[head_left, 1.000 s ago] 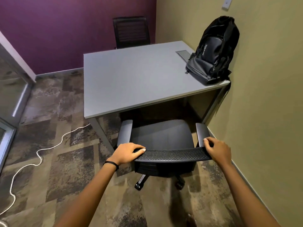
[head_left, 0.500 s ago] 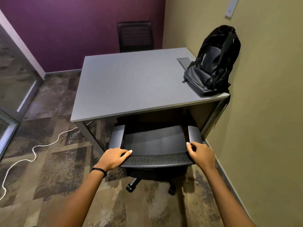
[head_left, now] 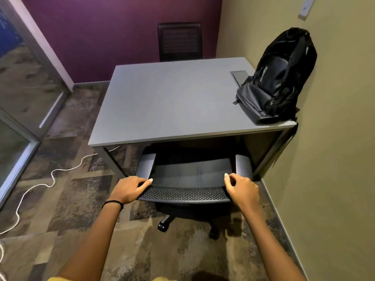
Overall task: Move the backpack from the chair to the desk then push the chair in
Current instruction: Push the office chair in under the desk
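Chair [head_left: 192,173] has rolled further under the desk [head_left: 172,102] since a second ago; seat's mostly tucked now. Left hand [head_left: 129,189] and right hand [head_left: 242,190] both grip the backrest top. Backpack [head_left: 278,78] sits far beyond my right grip, so we're nearly done.

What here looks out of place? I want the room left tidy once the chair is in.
A white cable snakes loose across the carpet left of the desk. The backpack sits at the desk's near right corner, leaning on the wall. Nothing is spilled or damaged.
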Available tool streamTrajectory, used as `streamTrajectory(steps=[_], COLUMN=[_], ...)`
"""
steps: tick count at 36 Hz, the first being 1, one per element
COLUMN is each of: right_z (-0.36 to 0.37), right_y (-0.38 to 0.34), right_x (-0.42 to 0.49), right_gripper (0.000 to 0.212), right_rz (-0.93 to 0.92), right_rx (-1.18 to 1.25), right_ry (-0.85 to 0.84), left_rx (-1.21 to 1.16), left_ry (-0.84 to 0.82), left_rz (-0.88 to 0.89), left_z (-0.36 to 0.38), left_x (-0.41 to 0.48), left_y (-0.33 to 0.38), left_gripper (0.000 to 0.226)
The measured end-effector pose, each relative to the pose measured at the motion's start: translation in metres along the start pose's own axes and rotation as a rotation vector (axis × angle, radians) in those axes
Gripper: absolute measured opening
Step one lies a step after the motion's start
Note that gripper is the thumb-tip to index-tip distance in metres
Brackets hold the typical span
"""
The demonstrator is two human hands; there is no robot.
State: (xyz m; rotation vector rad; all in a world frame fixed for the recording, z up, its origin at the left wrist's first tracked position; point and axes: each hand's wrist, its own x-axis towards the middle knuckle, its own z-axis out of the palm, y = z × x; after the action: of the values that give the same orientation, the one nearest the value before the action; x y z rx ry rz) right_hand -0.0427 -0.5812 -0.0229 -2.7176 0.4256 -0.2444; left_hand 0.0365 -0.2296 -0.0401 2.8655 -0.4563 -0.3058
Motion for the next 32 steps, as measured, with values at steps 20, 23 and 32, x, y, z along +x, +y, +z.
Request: streamTrajectory(steps=[20, 23, 32], right_z=[0.007, 0.011, 0.020], right_y=[0.007, 0.006, 0.004], right_x=[0.107, 0.126, 0.183], right_gripper=[0.036, 0.036, 0.034], right_rz=[-0.017, -0.025, -0.019], right_rx=[0.029, 0.031, 0.018], right_ry=[0.000, -0.009, -0.022], left_rx=[-0.042, -0.055, -0.110], left_ry=[0.031, 0.032, 0.054], left_rz=[-0.040, -0.040, -0.053], left_z=[-0.006, -0.008, -0.018], left_x=[0.096, 0.115, 0.165], left_y=[0.006, 0.004, 0.001], left_gripper=[0.045, 0.045, 0.048])
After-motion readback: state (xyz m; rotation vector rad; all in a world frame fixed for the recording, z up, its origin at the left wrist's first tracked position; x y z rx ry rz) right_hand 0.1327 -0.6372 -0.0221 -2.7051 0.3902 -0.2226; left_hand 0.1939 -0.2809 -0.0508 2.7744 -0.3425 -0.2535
